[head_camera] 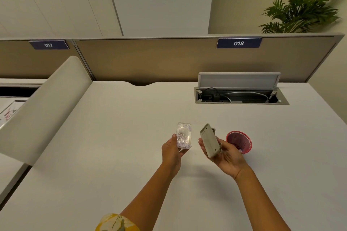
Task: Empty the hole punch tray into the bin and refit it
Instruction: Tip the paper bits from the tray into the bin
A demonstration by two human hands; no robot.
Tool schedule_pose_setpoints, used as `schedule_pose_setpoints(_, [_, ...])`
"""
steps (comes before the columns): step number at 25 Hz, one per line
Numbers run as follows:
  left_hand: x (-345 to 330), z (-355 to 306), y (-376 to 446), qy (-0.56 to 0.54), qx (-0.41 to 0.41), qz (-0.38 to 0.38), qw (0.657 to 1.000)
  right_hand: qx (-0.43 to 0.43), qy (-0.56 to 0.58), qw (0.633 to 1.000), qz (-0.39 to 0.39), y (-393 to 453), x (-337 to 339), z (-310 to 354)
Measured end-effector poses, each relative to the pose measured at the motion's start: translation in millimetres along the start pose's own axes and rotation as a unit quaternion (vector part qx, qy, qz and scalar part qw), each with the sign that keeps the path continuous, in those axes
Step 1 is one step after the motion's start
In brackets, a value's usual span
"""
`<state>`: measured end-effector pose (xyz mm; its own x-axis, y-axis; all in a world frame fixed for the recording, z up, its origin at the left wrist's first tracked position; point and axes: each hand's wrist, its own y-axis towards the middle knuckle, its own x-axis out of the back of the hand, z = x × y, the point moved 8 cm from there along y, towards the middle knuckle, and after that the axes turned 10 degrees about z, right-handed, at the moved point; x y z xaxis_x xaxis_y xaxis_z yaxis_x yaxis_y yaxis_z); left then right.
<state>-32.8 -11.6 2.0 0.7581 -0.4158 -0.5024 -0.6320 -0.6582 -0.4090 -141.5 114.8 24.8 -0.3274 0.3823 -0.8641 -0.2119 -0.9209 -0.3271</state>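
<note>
My left hand (pixel 171 153) holds a clear plastic tray (pixel 184 136) above the desk; small pale paper dots lie inside it. My right hand (pixel 228 155) grips the grey hole punch (pixel 209 140), tilted with its flat underside facing me. Tray and punch are apart, a small gap between them. A small pink mesh bin (pixel 241 141) stands on the desk just right of the punch, partly behind my right fingers.
The white desk (pixel 122 137) runs to a tan partition labelled 018. An open cable hatch (pixel 241 95) with wires sits at the back right. A curved white divider (pixel 47 110) rises on the left. A plant stands behind the partition, far right.
</note>
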Motion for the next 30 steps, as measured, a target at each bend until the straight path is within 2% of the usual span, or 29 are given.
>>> schedule_pose_setpoints(5, [6,3,0,-0.031,0.016,-0.015,0.999,-0.046,-0.121,0.984,-0.126,-1,30,-10])
schedule_pose_setpoints(8, [6,2,0,-0.036,0.015,-0.018,0.999,-0.05,-0.289,0.938,-0.185,3,42,-10])
schedule_pose_setpoints(11, [4,3,0,-0.021,0.017,-0.016,1.0,-0.046,-0.427,0.861,-0.273,-1,55,-10])
schedule_pose_setpoints(13, [4,5,-1,-0.014,0.019,-0.016,1.0,-0.035,-0.569,0.761,-0.309,-5,52,-4])
schedule_pose_setpoints(14, [3,5,-2,-0.013,0.02,-0.016,1.0,-0.025,-0.617,0.724,-0.308,-5,50,-4])
schedule_pose_setpoints(18, [1,6,-5,-0.001,0.026,-0.009,1.0,-0.011,-0.69,0.657,-0.305,-3,56,-15])
schedule_pose_setpoints(20, [-1,7,-7,0.007,0.027,-0.002,1.0,0.009,-0.699,0.636,-0.328,-6,58,-16])
schedule_pose_setpoints(23, [-3,7,-8,0.02,0.028,0.001,0.999,0.027,-0.697,0.623,-0.354,-9,59,-16])
schedule_pose_setpoints(26, [-4,9,-7,0.028,0.027,0.005,0.999,0.019,-0.728,0.585,-0.356,-8,64,-17])
schedule_pose_setpoints(30, [-7,11,-4,0.039,0.024,0.021,0.999,0.04,-0.721,0.586,-0.367,-11,65,-14])
